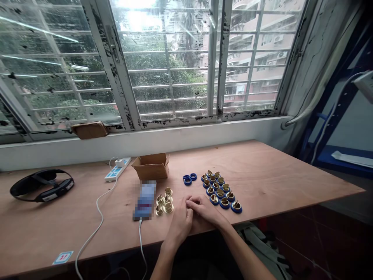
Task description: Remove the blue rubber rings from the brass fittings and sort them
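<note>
My left hand (183,218) and my right hand (204,209) meet over the table near its front edge. Both have curled fingers, and the fingertips touch each other; anything between them is hidden. Just left of my left hand stand several gold-coloured metal pieces (168,207), each a round base with a raised tab. Close by my right hand are rows of similar gold pieces (224,202) seated in blue rings. Three loose blue rings (188,181) lie beyond my hands, apart from the rows.
A small open cardboard box (151,171) stands behind a phone (145,202) with a white cable. Farther left are a power strip (118,171) and a black headset (43,186). The wooden table (279,175) runs along a barred window; a blue shelf (344,155) is at right.
</note>
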Demonstrator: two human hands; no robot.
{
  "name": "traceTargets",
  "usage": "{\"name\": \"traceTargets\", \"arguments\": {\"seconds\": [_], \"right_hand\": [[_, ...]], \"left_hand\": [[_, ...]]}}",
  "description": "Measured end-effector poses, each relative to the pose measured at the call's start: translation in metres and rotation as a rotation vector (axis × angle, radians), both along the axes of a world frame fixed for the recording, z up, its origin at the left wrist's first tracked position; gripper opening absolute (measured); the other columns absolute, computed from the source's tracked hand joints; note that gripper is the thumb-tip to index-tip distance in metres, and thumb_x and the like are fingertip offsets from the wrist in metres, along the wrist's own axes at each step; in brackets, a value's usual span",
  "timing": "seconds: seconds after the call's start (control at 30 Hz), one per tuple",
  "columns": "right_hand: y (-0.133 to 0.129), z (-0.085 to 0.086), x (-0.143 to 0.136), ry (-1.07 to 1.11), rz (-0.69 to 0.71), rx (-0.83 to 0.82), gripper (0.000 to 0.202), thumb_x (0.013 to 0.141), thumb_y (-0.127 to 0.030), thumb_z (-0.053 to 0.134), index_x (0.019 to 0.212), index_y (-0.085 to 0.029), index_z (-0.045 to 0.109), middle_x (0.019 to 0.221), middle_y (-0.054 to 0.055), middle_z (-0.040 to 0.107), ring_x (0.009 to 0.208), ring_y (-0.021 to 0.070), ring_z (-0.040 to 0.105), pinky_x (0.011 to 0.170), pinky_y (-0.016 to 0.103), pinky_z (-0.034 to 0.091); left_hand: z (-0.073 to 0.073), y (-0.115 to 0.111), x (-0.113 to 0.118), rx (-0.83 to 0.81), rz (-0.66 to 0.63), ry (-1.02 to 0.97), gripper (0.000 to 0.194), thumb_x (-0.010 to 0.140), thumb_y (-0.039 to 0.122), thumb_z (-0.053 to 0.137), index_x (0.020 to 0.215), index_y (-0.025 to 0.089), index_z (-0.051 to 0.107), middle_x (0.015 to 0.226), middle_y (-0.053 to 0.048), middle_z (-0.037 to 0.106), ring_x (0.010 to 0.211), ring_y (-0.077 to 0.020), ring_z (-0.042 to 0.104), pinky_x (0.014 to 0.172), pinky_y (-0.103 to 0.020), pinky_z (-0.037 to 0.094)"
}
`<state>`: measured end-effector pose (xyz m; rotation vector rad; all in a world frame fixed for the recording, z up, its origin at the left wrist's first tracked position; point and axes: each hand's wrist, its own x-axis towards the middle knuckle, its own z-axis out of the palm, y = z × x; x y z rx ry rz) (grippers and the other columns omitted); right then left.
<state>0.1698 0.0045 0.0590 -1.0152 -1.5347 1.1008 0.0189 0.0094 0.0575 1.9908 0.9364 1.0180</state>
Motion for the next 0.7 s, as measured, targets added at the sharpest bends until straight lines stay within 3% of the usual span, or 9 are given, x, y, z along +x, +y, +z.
{"name": "traceTargets", "arguments": {"seconds": [0.23, 0.43, 0.7], "right_hand": [[-0.0018, 0.0045, -0.0023, 0.046, -0.014, -0.015, 0.039, 0.09, -0.05, 0.066, 0.081, -0.014, 0.077, 0.075, 0.002, 0.069, 0.07, 0.0153, 0.057, 0.065, 0.024, 0.043], [-0.0021, 0.009, -0.0065, 0.05, -0.026, -0.027, 0.033, 0.085, -0.042, 0.068, 0.07, -0.014, 0.074, 0.068, 0.001, 0.066, 0.067, 0.0151, 0.056, 0.062, 0.024, 0.042], [0.0013, 0.0048, -0.0038, 0.11, -0.023, -0.033, 0.03, 0.084, -0.039, 0.071, 0.069, -0.014, 0.071, 0.064, -0.001, 0.061, 0.06, 0.0117, 0.05, 0.059, 0.024, 0.037]], "left_hand": [[0.0001, 0.0012, -0.0041, -0.032, 0.045, -0.009, 0.041, 0.095, 0.021, 0.045, 0.134, 0.019, 0.061, 0.132, -0.013, 0.068, 0.125, -0.0276, 0.063, 0.108, -0.046, 0.048], [-0.0012, 0.0006, -0.0041, -0.015, 0.036, -0.001, 0.049, 0.089, 0.011, 0.045, 0.136, 0.017, 0.059, 0.135, -0.013, 0.067, 0.128, -0.0276, 0.061, 0.112, -0.047, 0.045], [-0.008, 0.0039, -0.0078, -0.031, 0.055, -0.054, 0.048, 0.093, 0.019, 0.05, 0.141, 0.017, 0.052, 0.143, -0.016, 0.061, 0.135, -0.0279, 0.057, 0.114, -0.048, 0.045]]}}
